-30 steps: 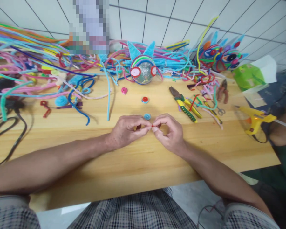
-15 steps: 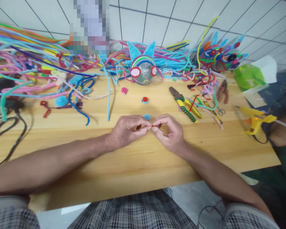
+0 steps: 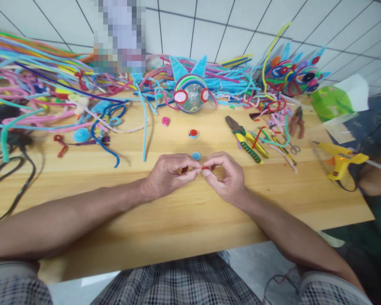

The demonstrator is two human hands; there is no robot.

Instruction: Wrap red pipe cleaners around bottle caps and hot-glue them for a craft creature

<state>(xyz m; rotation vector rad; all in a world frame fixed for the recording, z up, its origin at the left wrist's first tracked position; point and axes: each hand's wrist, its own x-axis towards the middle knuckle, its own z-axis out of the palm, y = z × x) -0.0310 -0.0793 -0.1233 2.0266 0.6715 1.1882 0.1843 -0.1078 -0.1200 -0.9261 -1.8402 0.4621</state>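
My left hand (image 3: 173, 173) and my right hand (image 3: 225, 176) meet fingertip to fingertip above the wooden table. Between both pinches is a small piece of red pipe cleaner (image 3: 204, 168), mostly covered by the fingers. Just beyond the fingertips lies a light-blue coil (image 3: 196, 156). Farther off sits a red coil on a blue and white one (image 3: 193, 133), with a pink curl (image 3: 165, 121) to its left. At the back stands a clear ball decorated with pipe cleaners (image 3: 192, 98), with two blue pointed ears and two white discs rimmed in red.
Yellow-green pliers (image 3: 246, 140) lie to the right, near red-handled pliers (image 3: 296, 123) and a yellow glue gun (image 3: 341, 159). Heaped pipe cleaners (image 3: 44, 84) cover the back left. Two decorated heads (image 3: 294, 74) stand at the back right. A black cable (image 3: 28, 182) runs at left.
Both hands stay in nearly the same place. Slightly more of the red piece shows between the right fingertips.
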